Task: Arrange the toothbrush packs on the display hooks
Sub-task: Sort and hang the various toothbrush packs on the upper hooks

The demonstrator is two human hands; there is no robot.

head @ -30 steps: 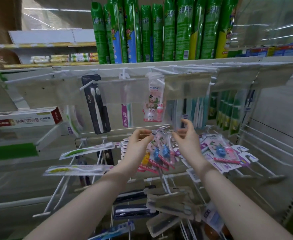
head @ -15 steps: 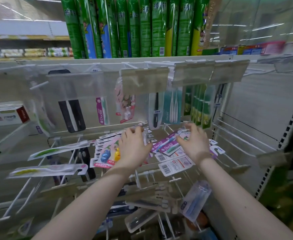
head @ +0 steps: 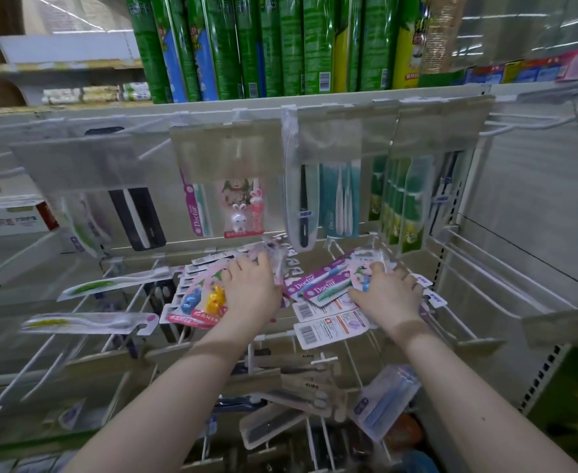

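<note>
Toothbrush packs (head: pixel 209 302) | lay fanned on display hooks (head: pixel 526 126), under both hands | left hand (head: pixel 251 295) atop pink stack, fingers bent over far edge, grip unclear | right hand (head: pixel 390 297) splayed flat on purple packs (head: pixel 318 288), likely steadying them for straightening

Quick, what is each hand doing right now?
Left hand: on pink packs, grip cannot be told.
Right hand: open, spread on Doctor packs.

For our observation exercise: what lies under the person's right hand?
Purple Doctor packs and white barcoded packs stick out beneath the right hand; their covered ends cannot be seen.
</note>
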